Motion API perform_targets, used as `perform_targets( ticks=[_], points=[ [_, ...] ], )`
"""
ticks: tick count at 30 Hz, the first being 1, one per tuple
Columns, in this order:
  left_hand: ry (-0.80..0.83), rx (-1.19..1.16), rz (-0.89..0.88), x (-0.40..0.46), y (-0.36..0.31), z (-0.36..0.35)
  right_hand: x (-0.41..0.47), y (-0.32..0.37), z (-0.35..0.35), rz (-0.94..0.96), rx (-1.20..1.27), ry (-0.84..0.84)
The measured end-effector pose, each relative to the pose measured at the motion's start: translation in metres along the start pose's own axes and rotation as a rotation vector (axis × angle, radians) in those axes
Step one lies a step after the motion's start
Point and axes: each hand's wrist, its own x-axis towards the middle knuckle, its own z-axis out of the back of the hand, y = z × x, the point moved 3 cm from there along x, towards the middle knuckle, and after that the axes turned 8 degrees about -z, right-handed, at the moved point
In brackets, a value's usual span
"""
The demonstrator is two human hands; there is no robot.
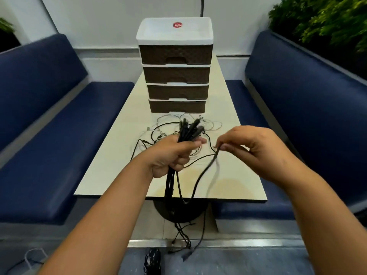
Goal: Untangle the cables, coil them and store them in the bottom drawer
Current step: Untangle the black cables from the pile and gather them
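Near, the left hand [170, 155] grips a bundle of black cables [188, 130]; the right hand [256, 149] pinches one black strand [206, 169]. Untangling seems underway; next, pull that strand free.

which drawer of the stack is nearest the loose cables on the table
The bottom drawer: the loose cables lie right before it; the other three sit above.

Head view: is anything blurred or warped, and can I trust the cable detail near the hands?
Head view: wide-angle bending bows the benches and table edge outward; the loose black cable below the right hand is motion-smeared, so its path is unclear; the bundle in the left hand and the drawer unit read fairly sharp; the plants are soft.
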Motion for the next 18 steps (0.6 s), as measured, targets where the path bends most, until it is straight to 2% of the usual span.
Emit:
perform_targets(
  ticks=[3, 6, 9, 12, 18],
  points=[
    [-0.113, -0.146, -0.061, -0.002, -0.005, 0.017, -0.014, -0.039, -0.013, -0.25, 0.005, 0.029],
    [-0.197, -0.268, -0.147, -0.01, -0.021, 0.029, -0.035, -0.074, -0.037, -0.509, 0.066, 0.151],
    [-0.232, -0.34, -0.249, -0.019, -0.041, 0.035, -0.058, -0.101, -0.067, -0.678, 0.026, 0.282],
    [-0.233, -0.387, -0.318, -0.025, -0.054, 0.028, -0.072, -0.107, -0.1, -0.728, 0.117, 0.373],
    [-0.224, -0.353, -0.378, -0.025, -0.058, 0.0, -0.072, -0.086, -0.124, -0.631, 0.078, 0.645]
  ],
)
